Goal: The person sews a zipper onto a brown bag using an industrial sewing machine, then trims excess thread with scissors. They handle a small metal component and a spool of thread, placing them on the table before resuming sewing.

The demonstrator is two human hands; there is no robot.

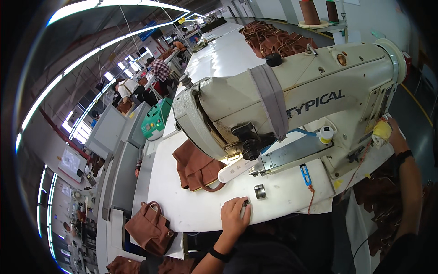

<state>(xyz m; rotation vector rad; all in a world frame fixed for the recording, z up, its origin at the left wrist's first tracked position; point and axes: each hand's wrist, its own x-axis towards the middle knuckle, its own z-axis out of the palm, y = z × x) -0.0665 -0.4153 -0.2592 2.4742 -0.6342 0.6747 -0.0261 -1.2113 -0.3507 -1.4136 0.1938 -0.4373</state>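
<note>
On the white tabletop, my left hand (235, 216) has its fingers closed around a small dark metal piece (246, 202), mostly covered by them. Just beyond it lies a small open metal holder (260, 191). The cream sewing machine (219, 98) stands over the table, a grey cloth band (270, 98) tied around its arm. My right hand (398, 136) is at the machine's right end, beside a yellow cloth wrap (381, 132); its fingers are largely hidden. Under the machine's head sits a brown handbag (194, 166), partly hidden by a pale rounded strip (238, 169).
Another brown bag (149, 228) rests at the table's left edge. A blue tool (305, 175) on an orange cord lies right of the holder. Brown pieces (276, 39) are heaped at the back, near thread cones (310, 13). A green machine (156, 119) and several workers are farther left.
</note>
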